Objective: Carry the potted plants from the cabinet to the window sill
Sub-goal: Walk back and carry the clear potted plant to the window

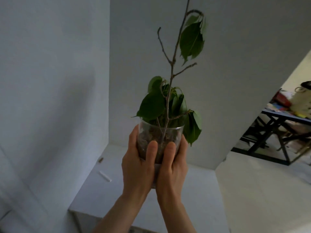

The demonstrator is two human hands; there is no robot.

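I hold a potted plant (160, 137) in mid-air in front of me: a clear plastic cup filled with soil, with a thin bare-branched stem and dark green leaves rising to the top of the view. My left hand (138, 163) wraps the cup's left side, thumb across the front. My right hand (173, 165) grips its right side, thumb beside the other. Both hands cover the cup's lower half. The plant hangs above a white cabinet top (193, 190).
White walls meet in a corner behind the plant. A small white stick (105, 176) and a tiny brown object (101, 159) lie on the cabinet top at left. At right, a doorway shows a cluttered folding table (286, 118) with dark legs.
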